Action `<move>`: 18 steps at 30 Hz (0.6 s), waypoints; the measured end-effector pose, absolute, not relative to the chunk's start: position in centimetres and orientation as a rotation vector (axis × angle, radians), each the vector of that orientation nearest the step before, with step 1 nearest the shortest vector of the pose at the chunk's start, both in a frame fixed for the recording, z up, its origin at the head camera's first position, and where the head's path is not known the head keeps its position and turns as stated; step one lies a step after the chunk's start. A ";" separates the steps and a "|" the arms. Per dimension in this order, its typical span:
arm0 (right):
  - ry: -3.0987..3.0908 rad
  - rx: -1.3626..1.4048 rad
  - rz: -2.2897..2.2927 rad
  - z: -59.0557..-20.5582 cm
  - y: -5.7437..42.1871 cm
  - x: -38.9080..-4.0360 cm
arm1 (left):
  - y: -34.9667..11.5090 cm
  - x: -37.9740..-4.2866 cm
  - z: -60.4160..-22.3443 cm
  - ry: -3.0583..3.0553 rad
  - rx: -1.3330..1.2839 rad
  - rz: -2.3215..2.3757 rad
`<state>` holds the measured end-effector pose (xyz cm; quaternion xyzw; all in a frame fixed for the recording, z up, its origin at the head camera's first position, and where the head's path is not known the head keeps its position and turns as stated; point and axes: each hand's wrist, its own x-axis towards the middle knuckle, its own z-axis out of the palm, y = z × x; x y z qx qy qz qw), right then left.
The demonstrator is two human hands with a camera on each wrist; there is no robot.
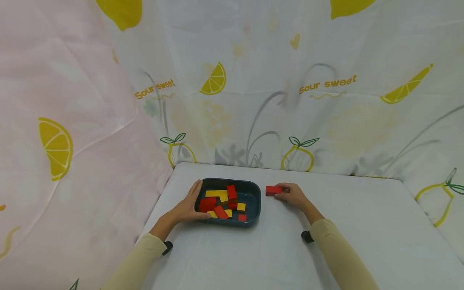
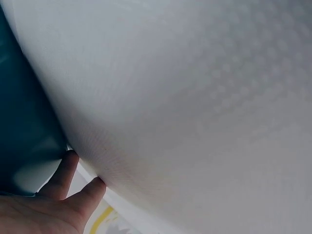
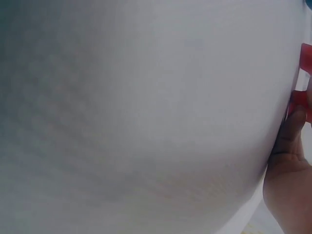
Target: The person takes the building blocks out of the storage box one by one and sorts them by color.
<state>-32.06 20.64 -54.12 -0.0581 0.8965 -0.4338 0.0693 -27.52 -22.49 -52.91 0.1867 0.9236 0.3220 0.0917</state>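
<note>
White fabric backdrop [image 1: 250,80] printed with yellow lemons and "Sour sweet" lettering, plus a white-covered table [image 1: 344,217], so the colours pop nicely on my feed. The dark blue, round-cornered rectangular tray [image 1: 251,198] sits a bit left of centre with a jumble of red and yellow blocks [image 1: 208,204] in it, and one small red square block [image 1: 242,218] is off by itself near the front right corner. I've got the left hand [image 1: 185,208] spread wide around the tray's left end, fingers pretty straight along the outside and thumb over the front rim. The right hand [image 1: 291,196] is in a narrow pinch on a red rectangular block [image 1: 272,190], just beside the tray's right wall and not touching it. Honestly can't tell if that block rests on the table or sits slightly off it, and the right wrist view crops it. My read: this step is one-handed block handling while the other hand steadies the tray. Next move calls for a firm pinch and keeping those knuckles clear of the rim.
</note>
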 end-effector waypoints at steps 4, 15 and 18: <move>2.692 -0.155 -1.307 -54.1 20.6 -32.1 | -22.5 -27.5 -52.9 2.736 0.568 0.968; 2.672 -0.157 -1.287 -54.1 20.6 -32.2 | -22.4 -27.5 -52.8 2.733 0.566 0.970; 2.663 -0.180 -1.289 -54.0 20.6 -32.3 | -22.4 -27.6 -52.9 2.737 0.566 0.966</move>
